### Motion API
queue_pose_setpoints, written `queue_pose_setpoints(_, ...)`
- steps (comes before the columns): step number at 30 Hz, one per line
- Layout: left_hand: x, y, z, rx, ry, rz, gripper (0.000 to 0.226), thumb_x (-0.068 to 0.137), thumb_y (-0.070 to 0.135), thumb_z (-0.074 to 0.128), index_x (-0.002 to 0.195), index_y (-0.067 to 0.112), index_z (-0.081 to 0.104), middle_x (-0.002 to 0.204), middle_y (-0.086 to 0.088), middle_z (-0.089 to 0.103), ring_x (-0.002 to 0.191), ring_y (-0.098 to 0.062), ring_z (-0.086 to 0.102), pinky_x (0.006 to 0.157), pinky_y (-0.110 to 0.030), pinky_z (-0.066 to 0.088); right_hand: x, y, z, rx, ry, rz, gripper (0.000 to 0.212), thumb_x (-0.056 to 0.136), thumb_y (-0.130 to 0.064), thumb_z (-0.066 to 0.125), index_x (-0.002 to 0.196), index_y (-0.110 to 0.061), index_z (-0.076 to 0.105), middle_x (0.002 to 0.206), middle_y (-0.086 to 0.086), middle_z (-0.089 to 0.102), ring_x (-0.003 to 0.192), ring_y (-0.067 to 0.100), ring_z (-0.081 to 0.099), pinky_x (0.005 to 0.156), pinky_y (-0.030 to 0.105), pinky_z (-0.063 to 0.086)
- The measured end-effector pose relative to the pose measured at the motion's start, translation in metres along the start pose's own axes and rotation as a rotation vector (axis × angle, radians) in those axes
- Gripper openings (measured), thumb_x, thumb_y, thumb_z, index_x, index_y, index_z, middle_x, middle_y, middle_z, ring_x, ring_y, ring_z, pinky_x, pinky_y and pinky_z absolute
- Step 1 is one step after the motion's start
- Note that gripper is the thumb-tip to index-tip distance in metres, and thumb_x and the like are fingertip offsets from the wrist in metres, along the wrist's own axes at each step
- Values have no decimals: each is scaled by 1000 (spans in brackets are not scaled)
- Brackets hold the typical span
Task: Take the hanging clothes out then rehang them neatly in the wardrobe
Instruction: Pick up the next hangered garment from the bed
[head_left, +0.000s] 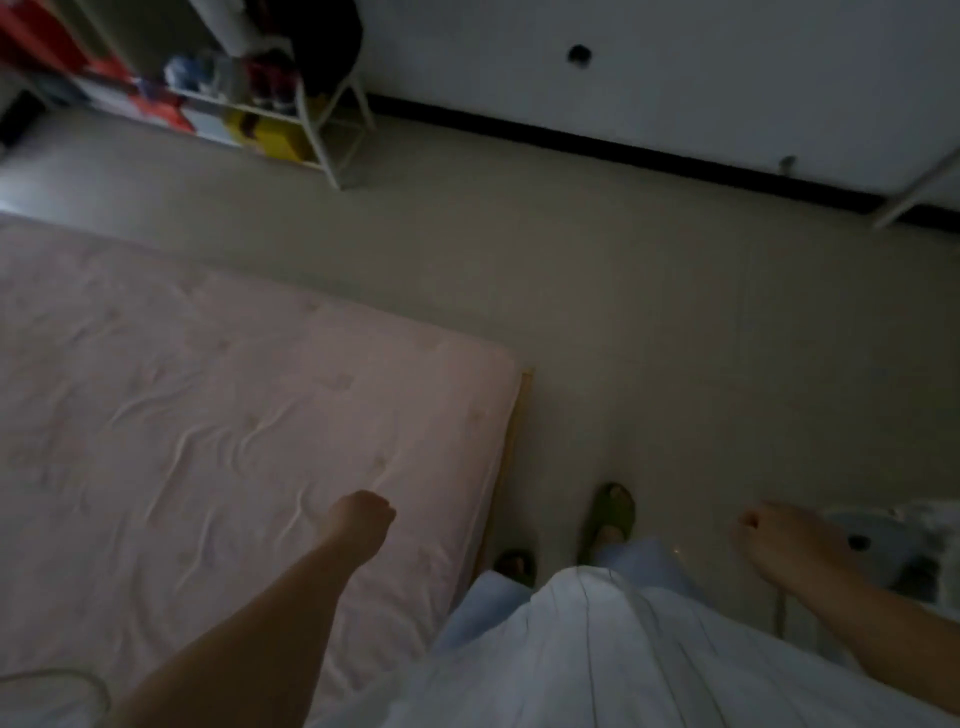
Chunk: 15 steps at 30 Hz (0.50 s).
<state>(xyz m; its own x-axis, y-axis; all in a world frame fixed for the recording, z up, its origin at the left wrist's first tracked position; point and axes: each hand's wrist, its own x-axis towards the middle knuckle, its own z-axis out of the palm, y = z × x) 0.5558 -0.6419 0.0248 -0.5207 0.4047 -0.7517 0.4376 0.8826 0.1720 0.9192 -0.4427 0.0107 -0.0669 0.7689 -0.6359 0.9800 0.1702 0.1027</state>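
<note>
At the bottom of the frame hang a pale shirt (597, 649) and light trousers, with green slippers (610, 512) on the floor (649, 322) just above them. The left hand (363, 512), lower centre, is curled into a loose fist over the corner of the bed (208, 405) and grips nothing. The right hand (779, 535), lower right, hangs with fingers loosely curled and is likewise empty; behind it sits a grey, blurred thing I cannot make out. The pink bed fills the left side and carries no garment. Further off, a white rack (332, 135) at upper left holds a dark garment and jumbled coloured things, too blurred to name. A white wall (675, 78) with a dark skirting runs along the top. No hanging clothes or wardrobe can be clearly made out, so the task's things appear to lie outside the frame. I judge this a walking step between bed and wardrobe, both hands free. The next move likely calls for turning toward the clothes and reaching for a hanger.
</note>
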Motion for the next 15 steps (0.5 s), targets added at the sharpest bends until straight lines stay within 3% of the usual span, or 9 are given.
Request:
queue_pose_setpoints(2, 16, -9, 7, -238, -17, -130, 36, 97, 13, 41, 128, 3, 55, 138, -12, 52, 129, -25, 48, 94, -24, 43, 27, -15, -20, -92, 24, -31, 27, 90, -31, 41, 66, -27, 52, 92, -1, 64, 86, 19, 60, 75, 27, 47)
queue_pose_setpoints(4, 30, -11, 12, -393, 4, -234, 33, 92, 13, 51, 122, 1, 59, 129, -17, 57, 121, -29, 54, 72, -15, 42, 56, -28, -41, -189, 44, -61, 22, 92, -31, 38, 81, -25, 57, 105, 2, 65, 93, 21, 61, 80, 28, 48)
queue_pose_setpoints(8, 52, 17, 12, -478, 18, -332, 25, 89, 14, 55, 109, 4, 66, 116, -16, 64, 112, -29, 59, 85, -24, 44, 126, -55, -92, -315, 37, -164, 26, 92, -28, 36, 67, -26, 43, 110, 5, 64, 96, 22, 60, 82, 28, 46)
queue_pose_setpoints(10, 67, 45, 6, -501, 67, -374, 19, 88, 14, 55, 94, 5, 70, 104, -17, 67, 107, -30, 61, 82, -25, 42, 169, -72, -118, -380, 27, -236, 21, 91, -29, 38, 76, -27, 52, 112, 4, 63, 99, 22, 60, 82, 27, 45)
queue_pose_setpoints(15, 109, 132, -3, -709, 166, -534, 27, 88, 17, 59, 109, 3, 68, 112, -16, 68, 105, -32, 61, 85, -29, 44, 280, -115, -202, -482, 43, -424, 27, 90, -31, 43, 105, -24, 64, 119, 3, 63, 106, 23, 59, 86, 28, 44)
